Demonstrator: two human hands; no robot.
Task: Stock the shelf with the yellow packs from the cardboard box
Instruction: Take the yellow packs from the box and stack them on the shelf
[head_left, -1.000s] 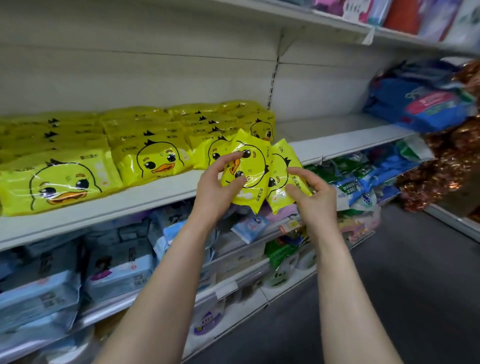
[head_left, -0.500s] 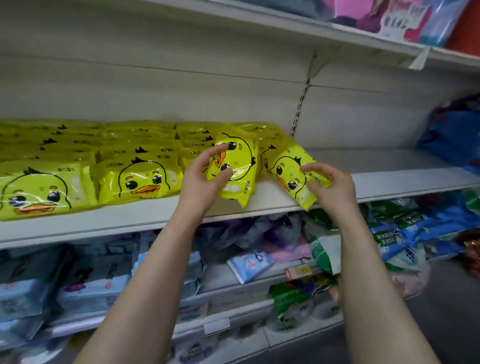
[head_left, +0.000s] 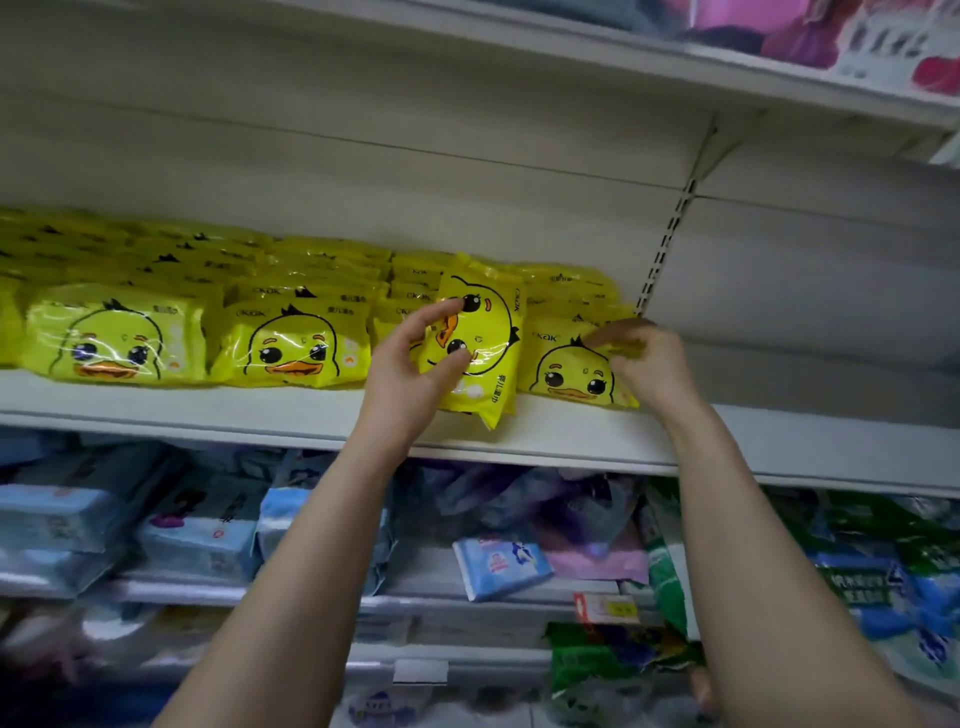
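Nearest me, below my forearms, blue packs (head_left: 197, 535) crowd the lower shelves, and that's where anything dropped ends up. Up at the shelf (head_left: 208, 410), my left hand (head_left: 405, 369) pinches an upright pack (head_left: 483, 353) between thumb and fingertips. The duck face is turned sideways and the lower corner hangs close to the front lip; I can't tell whether it touches the board. That's a thin hold on slick film, so I reckon a small twist could let it slip off the front.

Just beside it, my right hand (head_left: 649, 364) has its fingers curled on the top corner of the end pack (head_left: 566, 371), which lies face-up at the right end of the front row. If I let go carelessly, it may slide forward off the packs behind.

The gap between the end pack and the row of yellow packs (head_left: 291, 348) looks tight to me. Forcing the upright one flat could shove a neighbour over the edge. Further back, the stacks look loose and uneven, so a hard push might topple them toward the slotted upright (head_left: 667, 249). The cardboard box isn't in view
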